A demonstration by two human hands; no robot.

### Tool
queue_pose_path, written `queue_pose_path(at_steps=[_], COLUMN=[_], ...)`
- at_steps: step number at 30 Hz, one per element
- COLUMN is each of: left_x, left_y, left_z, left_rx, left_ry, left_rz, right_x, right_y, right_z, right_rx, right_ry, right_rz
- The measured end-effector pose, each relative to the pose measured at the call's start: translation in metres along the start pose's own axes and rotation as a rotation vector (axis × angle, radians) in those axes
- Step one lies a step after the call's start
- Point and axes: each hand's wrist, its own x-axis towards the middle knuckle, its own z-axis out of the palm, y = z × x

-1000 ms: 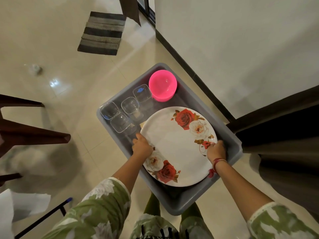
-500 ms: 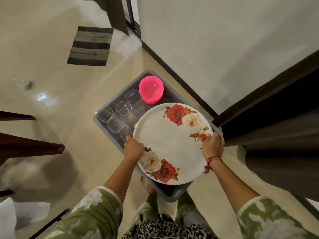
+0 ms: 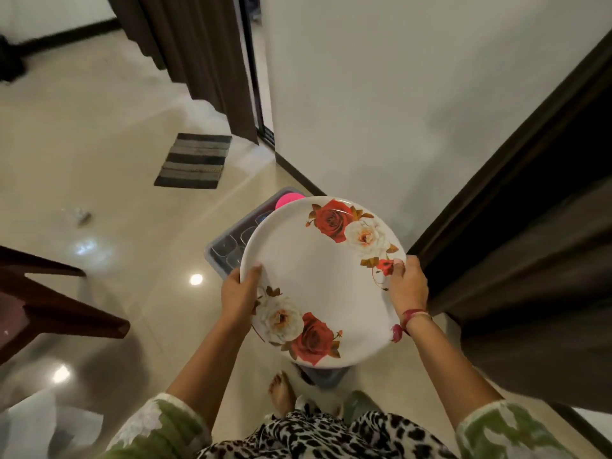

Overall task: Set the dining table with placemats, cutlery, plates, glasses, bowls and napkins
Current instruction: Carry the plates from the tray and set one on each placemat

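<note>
At the plate's two side rims the fingers are clamped: the left hand point(image 3: 239, 293) grips the left rim with its thumb point(image 3: 253, 276) lying over the top face and the rest of the fingers hidden underneath, and the right hand point(image 3: 408, 286) grips the right rim, its fingertips point(image 3: 399, 265) pressed on the printed red bud there. A red thread band point(image 3: 414, 318) circles the right wrist. Between the hands is the large round white plate with red and white roses point(image 3: 318, 276), held up in the air, roughly level and tipped slightly towards the wearer, above the tub and not touching it.

Below it stands a grey plastic tub point(image 3: 215, 250) on the floor, mostly covered by the plate; one near corner shows under the plate's near rim. Along the tub's left edge sit clear square glasses point(image 3: 228, 246), upright, close together. At the tub's far corner a bright pink plastic bowl point(image 3: 288, 199) peeps past the plate's far rim.

A bare foot point(image 3: 281, 392) stands on the glossy cream tiled floor point(image 3: 99, 127) just beside the tub's near end. Farther out lies a grey and black striped mat point(image 3: 195, 160), near dark brown curtains point(image 3: 198, 54) and the white wall point(image 3: 397, 94). Dark wooden furniture point(image 3: 49, 309) juts in at the left, with white paper point(image 3: 33, 422) at the lower left corner.
</note>
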Motion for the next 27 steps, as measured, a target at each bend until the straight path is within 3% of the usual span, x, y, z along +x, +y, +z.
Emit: queue_pose_path(at_steps=[7,16,20,27], left_x=[-0.07,-0.186,-0.238,-0.302], left_y=[-0.015,-0.064,-0.089,-0.135], left_z=[-0.057,-0.14,-0.182,-0.24], left_rx=[-0.269,-0.483,-0.691,-0.887], left_ry=[0.076,0.534,0.711,0.889], left_rz=[0.062,0.087,0.045,0.027], right_x=[-0.031,-0.123,-0.175,-0.268], right_y=[-0.048,-0.086,-0.112,-0.157], right_z=[-0.013,0.037,0.067,0.134], right_rx=[0.106,0.138,0.151,0.123], right_ry=[-0.141,-0.492,-0.715,-1.006], right_rz=[-0.251,-0.486,-0.61,-0.637])
